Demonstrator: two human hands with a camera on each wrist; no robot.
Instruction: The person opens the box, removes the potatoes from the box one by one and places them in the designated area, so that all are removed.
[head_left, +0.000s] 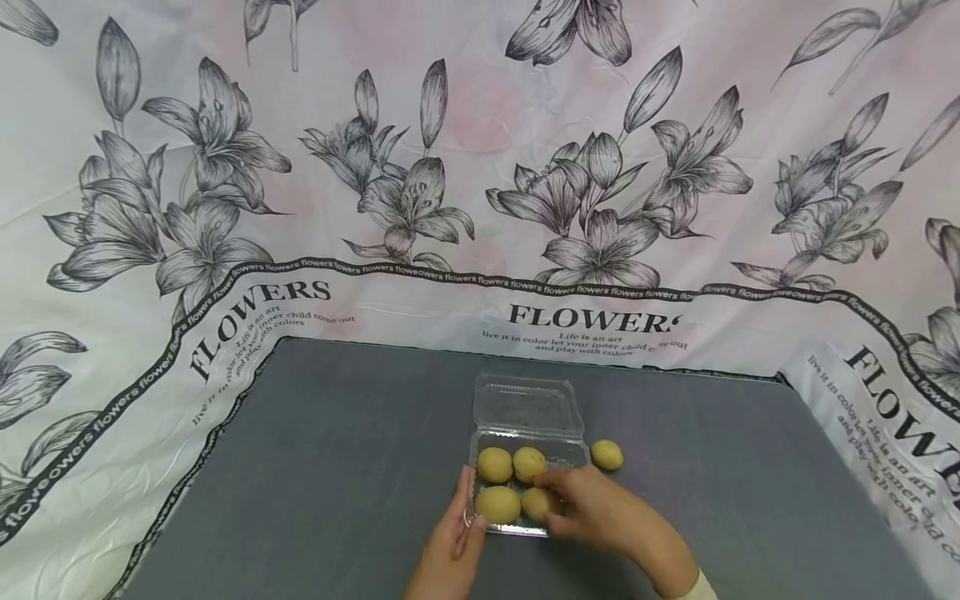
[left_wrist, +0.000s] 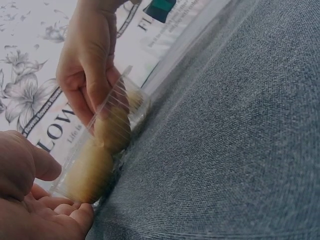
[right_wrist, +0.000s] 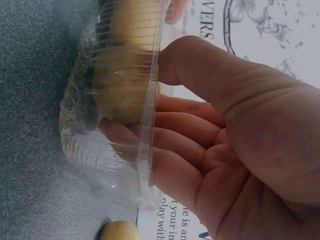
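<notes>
A clear plastic clamshell box (head_left: 570, 454) lies with its lid (head_left: 527, 404) folded back, away from the person. Inside are yellow lemons: two in the far row, such as the far left lemon (head_left: 495, 464), and two in the near row. My left hand (head_left: 450, 533) holds the box's near left corner, thumb on the near side and fingers along the left wall. My right hand (head_left: 600, 508) reaches over the rim and grips the near right lemon (right_wrist: 120, 95), thumb on one side and fingers curled round the other. That lemon is partly hidden by the hand in the head view.
One loose lemon (head_left: 607, 455) lies on the grey tabletop (head_left: 352, 450), just right of the box. A flower-printed cloth (head_left: 465, 208) hangs behind the table and along both sides.
</notes>
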